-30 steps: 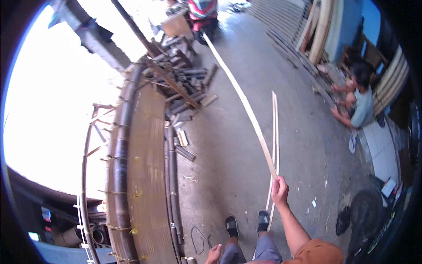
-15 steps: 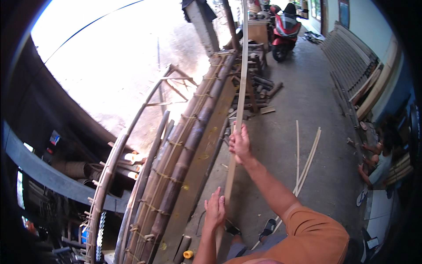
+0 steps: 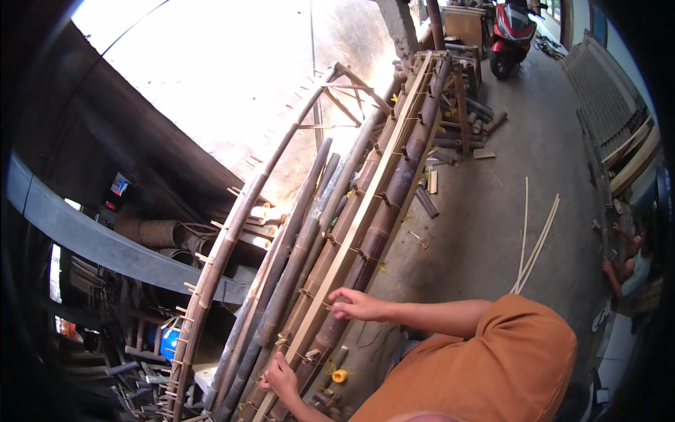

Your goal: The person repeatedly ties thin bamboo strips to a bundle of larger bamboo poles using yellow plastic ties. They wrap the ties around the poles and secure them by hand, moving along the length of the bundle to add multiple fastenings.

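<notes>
Concrete floor runs beside a long curved bamboo frame, with 2 loose strips lying well apart on it and 1 red scooter parked at the far end. Along the frame lies 1 pale bamboo strip. The right hand, arm bent across, pinches it with curled fingers, while the left hand grips its near end lower down.

We are standing in an open-sided bamboo workshop that spills onto a concrete yard. In front of us a long curved frame of lashed bamboo poles fills the work area, cut bamboo offcuts are heaped near a post, and thin split bamboo strips lie loose on the ground. A red scooter is parked at the far end, and another person sits working low by the wall.
</notes>
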Action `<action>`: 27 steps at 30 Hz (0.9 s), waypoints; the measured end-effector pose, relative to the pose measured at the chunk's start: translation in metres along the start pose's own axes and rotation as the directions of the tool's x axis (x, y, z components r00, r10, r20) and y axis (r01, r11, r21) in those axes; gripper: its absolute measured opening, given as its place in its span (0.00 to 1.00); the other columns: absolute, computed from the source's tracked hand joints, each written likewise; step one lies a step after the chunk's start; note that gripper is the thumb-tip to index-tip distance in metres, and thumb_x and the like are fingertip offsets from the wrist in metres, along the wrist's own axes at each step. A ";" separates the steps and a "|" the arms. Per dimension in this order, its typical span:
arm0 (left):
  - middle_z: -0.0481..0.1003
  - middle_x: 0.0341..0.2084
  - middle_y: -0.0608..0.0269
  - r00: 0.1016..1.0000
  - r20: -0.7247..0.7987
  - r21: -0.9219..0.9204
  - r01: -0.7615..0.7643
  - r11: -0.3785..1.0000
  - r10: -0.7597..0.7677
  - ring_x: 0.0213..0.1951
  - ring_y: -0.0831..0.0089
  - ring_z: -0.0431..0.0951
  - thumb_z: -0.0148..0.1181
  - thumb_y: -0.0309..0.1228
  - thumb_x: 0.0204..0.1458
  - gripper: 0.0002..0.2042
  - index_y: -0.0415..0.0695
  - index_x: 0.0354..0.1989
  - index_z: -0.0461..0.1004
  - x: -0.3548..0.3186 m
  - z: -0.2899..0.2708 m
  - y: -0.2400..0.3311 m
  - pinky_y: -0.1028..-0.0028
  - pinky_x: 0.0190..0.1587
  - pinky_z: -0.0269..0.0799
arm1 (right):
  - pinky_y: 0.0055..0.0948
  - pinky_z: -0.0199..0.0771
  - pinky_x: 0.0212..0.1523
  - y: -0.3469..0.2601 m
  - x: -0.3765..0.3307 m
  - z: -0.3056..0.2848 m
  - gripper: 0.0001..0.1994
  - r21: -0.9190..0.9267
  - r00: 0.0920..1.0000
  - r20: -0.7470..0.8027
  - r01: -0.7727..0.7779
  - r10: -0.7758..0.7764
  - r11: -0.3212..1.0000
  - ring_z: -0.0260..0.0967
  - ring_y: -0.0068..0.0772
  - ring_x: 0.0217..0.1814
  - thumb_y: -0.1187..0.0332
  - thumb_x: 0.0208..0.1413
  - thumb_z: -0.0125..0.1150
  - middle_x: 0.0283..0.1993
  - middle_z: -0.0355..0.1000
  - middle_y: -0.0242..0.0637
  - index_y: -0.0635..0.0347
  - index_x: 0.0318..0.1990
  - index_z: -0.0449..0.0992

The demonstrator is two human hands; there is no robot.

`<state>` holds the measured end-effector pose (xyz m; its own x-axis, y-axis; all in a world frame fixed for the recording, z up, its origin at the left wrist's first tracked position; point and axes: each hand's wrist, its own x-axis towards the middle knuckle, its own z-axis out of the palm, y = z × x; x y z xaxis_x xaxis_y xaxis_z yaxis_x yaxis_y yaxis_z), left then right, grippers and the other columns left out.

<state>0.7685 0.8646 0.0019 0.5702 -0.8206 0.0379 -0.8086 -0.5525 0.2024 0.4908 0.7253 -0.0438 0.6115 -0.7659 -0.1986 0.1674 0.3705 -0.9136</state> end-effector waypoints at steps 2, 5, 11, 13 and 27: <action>0.77 0.27 0.45 0.998 0.058 0.021 0.036 0.999 -0.037 0.39 0.45 0.74 0.43 0.52 0.62 0.27 0.42 0.31 0.80 0.018 0.008 -0.018 0.50 0.53 0.53 | 0.27 0.75 0.43 0.010 0.001 -0.021 0.14 -0.081 0.995 0.096 0.024 -0.016 0.996 0.73 0.24 0.41 0.63 0.66 0.50 0.42 0.72 0.33 0.60 0.53 0.68; 0.78 0.32 0.43 0.964 0.217 0.114 0.131 0.985 -0.154 0.45 0.42 0.75 0.46 0.50 0.61 0.23 0.43 0.36 0.81 0.035 0.020 -0.029 0.44 0.55 0.55 | 0.26 0.74 0.41 0.006 -0.015 -0.064 0.13 -0.220 0.997 0.071 -0.011 0.027 0.976 0.72 0.24 0.40 0.62 0.65 0.51 0.40 0.73 0.33 0.63 0.49 0.72; 0.77 0.36 0.41 0.995 -0.003 0.005 -0.097 0.995 0.097 0.42 0.41 0.74 0.47 0.44 0.61 0.20 0.39 0.36 0.78 0.078 0.025 0.085 0.51 0.44 0.68 | 0.27 0.73 0.40 -0.001 -0.052 -0.191 0.14 -0.231 0.978 -0.202 -0.097 0.050 0.968 0.71 0.23 0.38 0.62 0.65 0.51 0.40 0.73 0.32 0.63 0.49 0.72; 0.77 0.38 0.41 0.977 0.000 -0.050 -0.212 0.976 0.212 0.42 0.44 0.75 0.49 0.42 0.61 0.19 0.37 0.41 0.77 0.102 0.029 0.158 0.53 0.46 0.68 | 0.26 0.72 0.39 0.005 -0.062 -0.238 0.13 -0.173 0.967 -0.255 -0.074 0.028 0.982 0.71 0.21 0.37 0.62 0.65 0.51 0.40 0.73 0.32 0.63 0.49 0.72; 0.76 0.43 0.39 0.659 0.037 -0.519 -0.630 0.578 0.751 0.45 0.48 0.78 0.57 0.37 0.59 0.21 0.33 0.55 0.70 0.071 0.109 0.740 0.60 0.47 0.73 | 0.26 0.75 0.43 -0.103 -0.197 -0.573 0.11 -0.127 0.824 -0.565 -0.023 -0.053 0.992 0.74 0.25 0.40 0.68 0.66 0.49 0.39 0.77 0.40 0.67 0.47 0.73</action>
<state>0.1948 0.3820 0.0481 -0.2370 -0.9612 0.1409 -0.7510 0.2732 0.6011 -0.0898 0.5370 -0.1133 0.0583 -0.9471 -0.3157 0.0535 0.3187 -0.9463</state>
